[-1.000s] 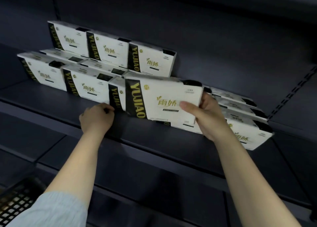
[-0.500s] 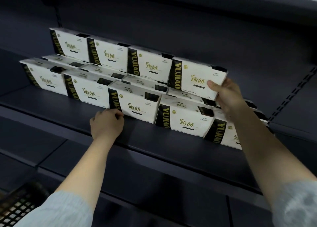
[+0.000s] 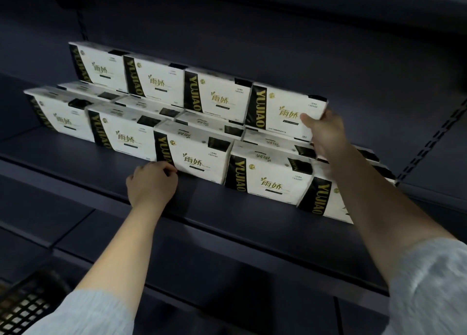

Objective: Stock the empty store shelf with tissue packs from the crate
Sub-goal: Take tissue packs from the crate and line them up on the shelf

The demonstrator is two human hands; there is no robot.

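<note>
White tissue packs with black bands and gold lettering stand in rows on the dark shelf (image 3: 252,223). My right hand (image 3: 326,130) grips the right end of the rightmost pack (image 3: 280,109) of the upper back row, which sits on top of lower packs. My left hand (image 3: 151,183) rests on the shelf with curled fingers touching the lower left corner of a front-row pack (image 3: 194,155). More front-row packs (image 3: 267,180) run to the right, partly hidden by my right forearm.
A black mesh crate (image 3: 22,307) shows at the bottom left corner, its contents hidden. A lower shelf level (image 3: 63,223) lies below the stocked one. A slotted upright (image 3: 434,137) runs along the right back panel.
My right hand carried a pack from in front of the front row up onto the upper back row's right end. My left hand slid right along the shelf edge.
</note>
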